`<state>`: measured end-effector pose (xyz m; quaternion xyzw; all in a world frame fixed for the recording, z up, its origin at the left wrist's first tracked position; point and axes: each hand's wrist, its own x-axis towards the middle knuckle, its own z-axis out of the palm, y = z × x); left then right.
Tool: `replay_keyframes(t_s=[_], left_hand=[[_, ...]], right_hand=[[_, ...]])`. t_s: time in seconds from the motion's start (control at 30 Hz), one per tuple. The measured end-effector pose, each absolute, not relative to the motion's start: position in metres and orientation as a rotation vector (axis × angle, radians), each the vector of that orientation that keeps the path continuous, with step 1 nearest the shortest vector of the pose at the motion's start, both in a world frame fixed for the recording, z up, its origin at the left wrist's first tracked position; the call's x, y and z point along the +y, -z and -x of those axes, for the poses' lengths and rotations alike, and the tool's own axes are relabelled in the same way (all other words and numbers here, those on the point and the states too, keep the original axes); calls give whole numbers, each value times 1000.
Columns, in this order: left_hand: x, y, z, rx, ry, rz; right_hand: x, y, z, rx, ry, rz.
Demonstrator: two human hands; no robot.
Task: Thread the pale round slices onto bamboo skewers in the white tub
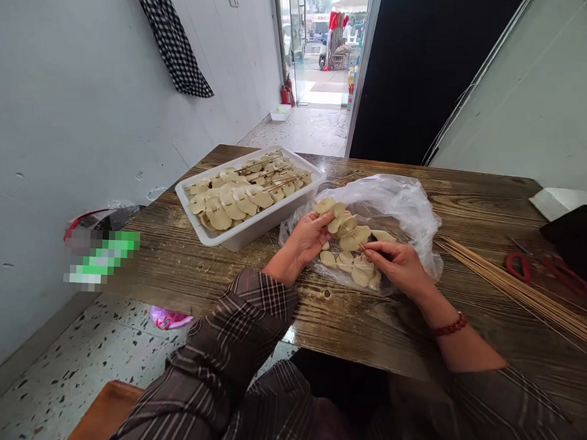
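Observation:
My left hand (308,239) pinches pale, flat, round slices (336,215) that are threaded in a row on a thin stick. The other end of that stick is between the thumb and fingers of my right hand (393,262), close to the last slice. Beneath both hands lies a clear plastic bag (405,199), spread open, with more loose pale slices (352,265) in it. Left of the bag, a white plastic tub (244,236) is heaped with finished-looking skewers of the same slices (231,201), their sticks pointing up to the right.
A bundle of bamboo skewers (519,288) lies at the right on the wooden table (198,274). Beyond it are red-handled scissors (518,265) and a black box (572,232). A wall (60,106) runs along the left side.

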<state>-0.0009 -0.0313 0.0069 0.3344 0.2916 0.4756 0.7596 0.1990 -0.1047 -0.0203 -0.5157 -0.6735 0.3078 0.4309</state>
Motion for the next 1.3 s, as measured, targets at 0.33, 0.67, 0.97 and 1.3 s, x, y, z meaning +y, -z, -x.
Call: replay_keyframes(t_s=[0.33,0.67,0.97,1.3], left_hand=[[-32,-9,2,684,-1049,-700],[-32,-4,-2,769,-1076,-695],[-34,-2,-3,794,-1061,-753],[-37,-7,-6,781,-1020,-709]], right_hand=[[-106,20,-199,-1711,-726,1315],[-107,19,-197,-1784,-605,1262],[-107,19,-197,-1786,-585,1256],[-104,20,-196,-1715,-654,1250]])
